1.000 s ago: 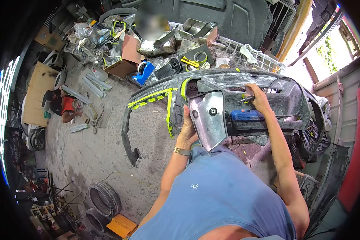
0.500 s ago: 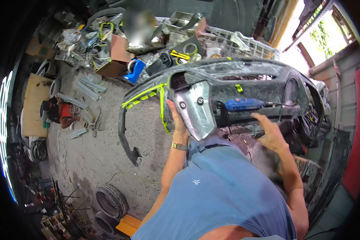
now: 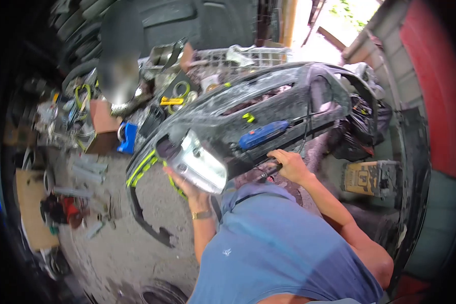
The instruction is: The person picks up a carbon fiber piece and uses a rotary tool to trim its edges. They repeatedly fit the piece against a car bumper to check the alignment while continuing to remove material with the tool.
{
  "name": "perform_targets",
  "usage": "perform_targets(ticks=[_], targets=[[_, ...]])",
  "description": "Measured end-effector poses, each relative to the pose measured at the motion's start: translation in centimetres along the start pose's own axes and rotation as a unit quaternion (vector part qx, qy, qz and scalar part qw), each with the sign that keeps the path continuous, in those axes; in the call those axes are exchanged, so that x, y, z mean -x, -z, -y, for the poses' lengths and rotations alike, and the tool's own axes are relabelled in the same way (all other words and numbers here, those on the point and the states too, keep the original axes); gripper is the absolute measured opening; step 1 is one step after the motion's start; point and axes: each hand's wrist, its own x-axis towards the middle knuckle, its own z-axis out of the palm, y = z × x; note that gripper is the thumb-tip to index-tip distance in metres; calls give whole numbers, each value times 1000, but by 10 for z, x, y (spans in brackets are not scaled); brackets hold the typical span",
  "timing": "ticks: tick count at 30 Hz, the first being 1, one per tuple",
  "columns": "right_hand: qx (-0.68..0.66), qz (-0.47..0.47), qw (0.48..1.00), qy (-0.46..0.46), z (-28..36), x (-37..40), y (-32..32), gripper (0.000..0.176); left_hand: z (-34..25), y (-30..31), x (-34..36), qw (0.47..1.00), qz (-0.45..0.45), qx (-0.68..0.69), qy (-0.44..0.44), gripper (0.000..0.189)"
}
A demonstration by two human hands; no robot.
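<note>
1. The right hand's [image 3: 291, 168] fingers curl around a slim dark tool [image 3: 272, 172], near the person's waist.
2. The left hand [image 3: 190, 191] grips the silver panel [image 3: 200, 164] by its near-left edge; how far its fingers spread beneath cannot be told.
3. That panel hides part of the black bumper's [image 3: 215, 133] left side.
4. A blue power tool [image 3: 263, 134] lies on the bumper, beyond the right hand.
5. Marks on the shirt [image 3: 289, 243] and right-hand carton [image 3: 361, 178]: unreadable.

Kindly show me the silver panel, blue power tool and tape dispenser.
Silver panel [image 3: 203, 163], head view: middle of shiny face.
Blue power tool [image 3: 263, 135], head view: middle of body.
Tape dispenser [image 3: 129, 138], head view: blue side.
</note>
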Motion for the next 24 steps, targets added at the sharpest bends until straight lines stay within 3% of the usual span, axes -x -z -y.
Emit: perform_targets(ticks=[4, 6, 8, 9, 12, 18, 20, 22, 24], targets=[[81, 27, 994, -69, -24, -8, 16, 51, -13, 3, 6, 999, -6, 42, -6, 89], [100, 58, 992, -54, -29, -13, 18, 46, -17, 3, 12, 999, -15, 43, -10, 88], [76, 102, 991, 36, -38, -25, 7, 41, -21, 5, 16, 1000, -1, 8, -31, 89], [79, 65, 989, 110, -40, -34, -1, 34, -21, 2, 17, 999, -33, 3, -38, 88], [84, 14, 988, 131, -18, -65, -14, 33, -20, 5, 16, 999, -13, 11, -38, 88], [81, 29, 988, 130, -33, -83, -27, 41, -9, 17, -1, 999, -28, 9, -35, 84], [75, 35, 994, 69, -23, -83, -25, 44, -8, 5, -5, 995, -83, -38, -42, 88], [78, 4, 992, 98, -23, -83, -27, 46, -2, 16, -14, 992, -119, -19, -25, 87], [90, 26, 993, 76, -19, -86, -21, 39, 3, 22, -24, 998, -61, 16, -29, 81]])
